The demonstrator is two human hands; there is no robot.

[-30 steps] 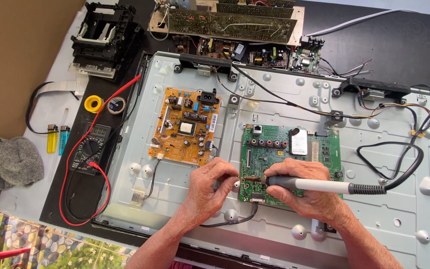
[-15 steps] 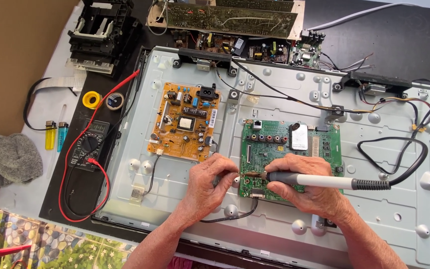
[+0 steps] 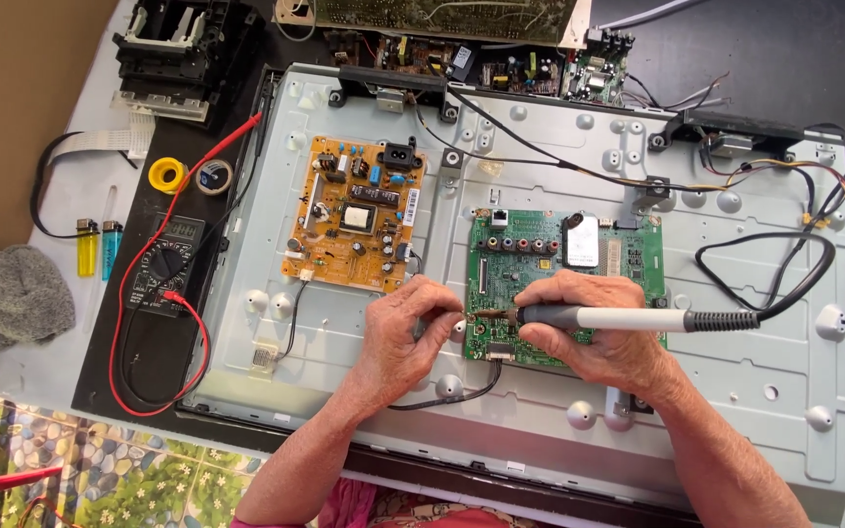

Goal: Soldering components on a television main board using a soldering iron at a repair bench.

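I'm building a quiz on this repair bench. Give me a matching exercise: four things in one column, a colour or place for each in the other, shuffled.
Things:
1. soldering iron
2. power board
3. multimeter
4. rag

Descriptions:
A. orange-tan, on the metal chassis
B. grey, at the far left
C. in the right hand, tip on the green board
D. black, with red leads

Pairs: 1-C, 2-A, 3-D, 4-B

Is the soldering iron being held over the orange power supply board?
No, the right hand holds the soldering iron with its tip over the green circuit board, while the orange power supply board sits untouched to its left.
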